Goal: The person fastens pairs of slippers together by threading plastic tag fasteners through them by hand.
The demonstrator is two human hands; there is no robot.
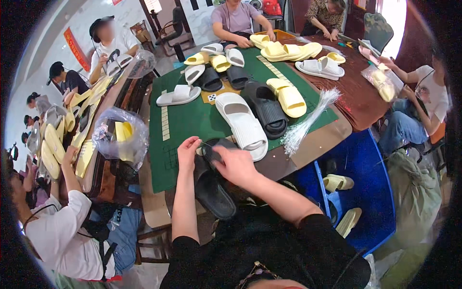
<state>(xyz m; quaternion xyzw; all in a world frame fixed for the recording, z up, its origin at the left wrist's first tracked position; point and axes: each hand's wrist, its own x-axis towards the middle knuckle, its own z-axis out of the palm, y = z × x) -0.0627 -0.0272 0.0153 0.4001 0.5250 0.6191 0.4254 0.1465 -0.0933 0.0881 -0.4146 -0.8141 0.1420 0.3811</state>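
At the near edge of the table, a pair of black slippers (215,196) lies under my hands, one sole sticking out toward me. My left hand (187,155) is closed, its thumb and fingertips pinching what looks like a thin strand beside the slippers' straps. Curled over the upper part of the slippers is my right hand (239,167), which hides much of the straps. Just beyond it lies a large white slipper (241,124), with a black slipper (266,110) and a yellow slipper (287,98) alongside. A bundle of thin white plastic strands (313,119) rests to their right.
Several grey, yellow and black slippers stand farther back on the green mat (185,126). A blue bin (368,178) holding loose slippers is at my right. A clear plastic bag (120,139) sits on the left table. Other people work around both tables.
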